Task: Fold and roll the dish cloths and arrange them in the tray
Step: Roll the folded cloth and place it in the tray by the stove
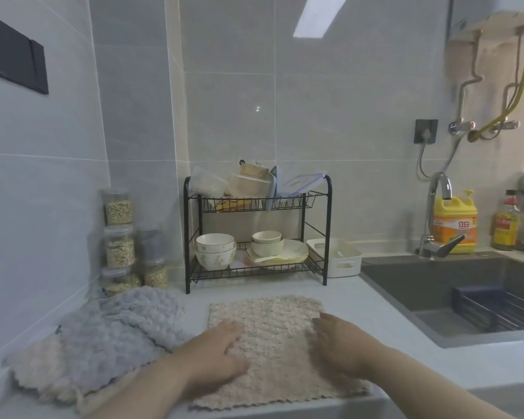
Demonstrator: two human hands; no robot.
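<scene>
On a pale kitchen countertop (381, 334) beside a dark sink (406, 285), a person presses two bare hands onto one beige dish cloth (273, 352), which lies spread flat and square at the counter's front edge. The left hand (224, 349) rests palm down on the cloth's left half, fingers straight and close together. The right hand (339, 340) lies flat at the cloth's right edge, fingers relaxed and only slightly parted; neither hand grips or lifts anything. To the left, a heap holds at least two more cloths: one grey cloth (118, 334) on top and one cream cloth (40, 364) under it. The white tray (345, 264) stands well apart from the cloths, at the back of the counter, between a black two-tier wire rack (327, 231) and the sink. The rack's lower shelf carries four bowls in two stacks of two, the smaller pair (266, 241) standing on a pile of plates (294, 252); the upper shelf holds plastic containers and lids. Five clear jars (118, 246) of pale grain are stacked in the corner. By the one chrome tap (436, 213) stands one yellow detergent bottle (454, 222), its orange label bearing a red-and-white mark in Chinese characters, too blurred to read with certainty. Two dark bottles (505, 225) stand at the far right, their labels illegible.
</scene>
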